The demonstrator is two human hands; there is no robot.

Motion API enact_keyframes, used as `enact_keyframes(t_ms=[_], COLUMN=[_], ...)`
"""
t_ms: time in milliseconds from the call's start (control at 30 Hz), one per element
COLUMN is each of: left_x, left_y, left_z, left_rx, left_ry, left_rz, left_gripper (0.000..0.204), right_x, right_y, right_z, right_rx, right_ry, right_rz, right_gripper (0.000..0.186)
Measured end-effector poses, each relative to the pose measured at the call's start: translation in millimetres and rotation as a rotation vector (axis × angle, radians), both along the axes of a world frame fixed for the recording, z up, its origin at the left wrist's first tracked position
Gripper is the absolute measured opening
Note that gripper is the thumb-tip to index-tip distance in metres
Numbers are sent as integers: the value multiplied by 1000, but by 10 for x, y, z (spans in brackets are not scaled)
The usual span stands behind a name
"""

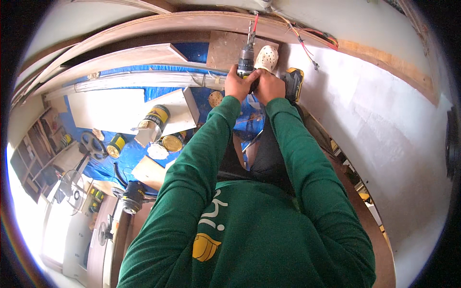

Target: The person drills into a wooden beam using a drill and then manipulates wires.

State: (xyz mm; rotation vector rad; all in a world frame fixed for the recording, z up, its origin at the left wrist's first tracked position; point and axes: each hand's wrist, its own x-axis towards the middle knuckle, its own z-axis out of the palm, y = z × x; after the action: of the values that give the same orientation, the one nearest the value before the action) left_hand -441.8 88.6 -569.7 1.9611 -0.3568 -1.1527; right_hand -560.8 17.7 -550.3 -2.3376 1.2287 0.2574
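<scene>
Gripping the drill (246, 61) with left hand (237, 86) and right hand (269, 88) together — probably for steadiness — and pointing its bit (250, 32) far, toward the wooden board (211, 20).

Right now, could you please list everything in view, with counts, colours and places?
Drill: one, black and yellow, top centre
Clogs: two, cream, near the drill
Wires: several, red, yellow and black, right of the drill
Cans: at least three, yellow and black, left of centre
Boards: at least two, white, left
Sheet: one, blue, under the cans
Fan: at least one, grey, far left
Panel: one, white, right
Unclear items: several, mostly dark, left
Trousers: one pair, dark, centre
Sweatshirt: one, green, bottom centre
Left hand: one, bare, on the drill
Right hand: one, bare, on the drill
</scene>
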Motion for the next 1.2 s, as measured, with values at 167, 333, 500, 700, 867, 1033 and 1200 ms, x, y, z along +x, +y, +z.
enact_keyframes(t_ms=[167, 333, 500, 700, 867, 1033, 1200], left_x=[-23, -6, 17, -29, -2, -8, -34], left_y=[-8, -128, -87, -109, -120, -91, -130], left_z=[56, 347, 93, 140, 180, 69, -8], left_rx=[-6, 59, 20, 77, 63, 6, -48], left_ry=[-7, 11, 34, -85, -85, 45, 177], left_rz=[39, 21, 24, -9, -41, -29, 76], left_gripper=[70, 69, 69, 84, 84, 84, 74], right_x=[-1, -52, 46, 4, -26, -47, 2], right_y=[-10, -34, -89, -126, -93, -86, -128], right_z=[-3, -19, 50, 83, 20, -98, -63], right_rx=[-17, -44, -56, 9, -48, -85, -63], right_ry=[14, -10, 0, 60, 34, 25, 104], right_rz=[20, 32, 29, 26, 35, 52, 72], right_gripper=[17, 17, 16, 24, 26, 23, 21])
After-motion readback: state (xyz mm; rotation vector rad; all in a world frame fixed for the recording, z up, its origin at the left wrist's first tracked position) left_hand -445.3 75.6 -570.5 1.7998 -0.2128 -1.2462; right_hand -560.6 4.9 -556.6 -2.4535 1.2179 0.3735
